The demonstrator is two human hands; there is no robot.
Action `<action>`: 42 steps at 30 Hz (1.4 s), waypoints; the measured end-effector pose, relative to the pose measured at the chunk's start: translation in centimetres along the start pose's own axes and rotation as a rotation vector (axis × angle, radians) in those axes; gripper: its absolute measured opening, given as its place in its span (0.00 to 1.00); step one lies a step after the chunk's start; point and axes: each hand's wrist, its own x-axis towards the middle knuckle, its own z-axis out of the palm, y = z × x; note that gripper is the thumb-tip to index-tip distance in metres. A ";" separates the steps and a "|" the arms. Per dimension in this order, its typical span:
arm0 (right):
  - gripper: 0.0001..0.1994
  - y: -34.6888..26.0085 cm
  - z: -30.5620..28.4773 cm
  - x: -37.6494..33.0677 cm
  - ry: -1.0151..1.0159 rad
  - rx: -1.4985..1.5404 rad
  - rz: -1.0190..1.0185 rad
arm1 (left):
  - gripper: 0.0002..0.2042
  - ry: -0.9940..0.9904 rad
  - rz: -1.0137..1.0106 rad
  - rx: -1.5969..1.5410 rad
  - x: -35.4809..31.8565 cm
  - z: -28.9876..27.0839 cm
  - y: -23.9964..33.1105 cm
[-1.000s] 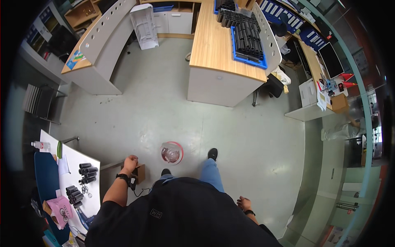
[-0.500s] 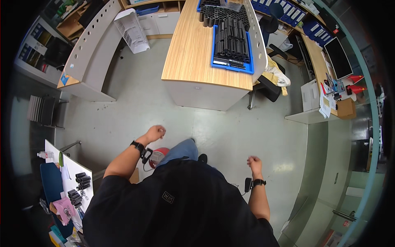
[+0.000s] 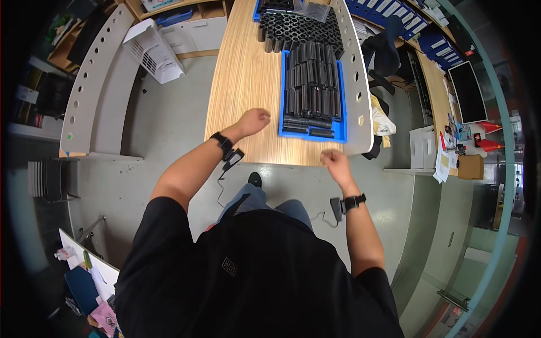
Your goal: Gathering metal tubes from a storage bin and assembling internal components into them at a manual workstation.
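Dark-screened monitor (image 3: 468, 92) near a brown cardboard box (image 3: 470, 167)

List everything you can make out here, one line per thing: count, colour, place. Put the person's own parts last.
Counter: one, wood-topped, upper centre
Tray: one, blue, on the counter
Black tubes: many, black, in the tray and standing behind it
Perforated panel: one, pale, counter's right edge
Cloth: one, white and yellow, right of the panel
Binders: several, blue, upper right
Monitor: one, black screen, right
Cardboard box: one, brown, right
White table: one, lower left
Pink bag: one, lower left
Wrist straps: two, black, one per wrist
Left hand: one, bare, over the counter
Right hand: one, bare, at the counter's front edge

Smaller items are too blurred to list.
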 end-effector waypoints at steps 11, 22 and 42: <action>0.28 -7.4 -3.2 26.7 0.433 -0.240 -0.031 | 0.27 0.187 -0.059 -0.195 16.7 3.3 8.7; 0.39 -8.9 -5.3 30.0 0.060 -0.437 0.262 | 0.26 0.091 -0.384 0.108 21.3 3.3 14.3; 0.16 -9.5 -2.4 26.5 -0.030 0.428 0.296 | 0.20 0.126 -0.372 -0.813 18.1 4.5 14.2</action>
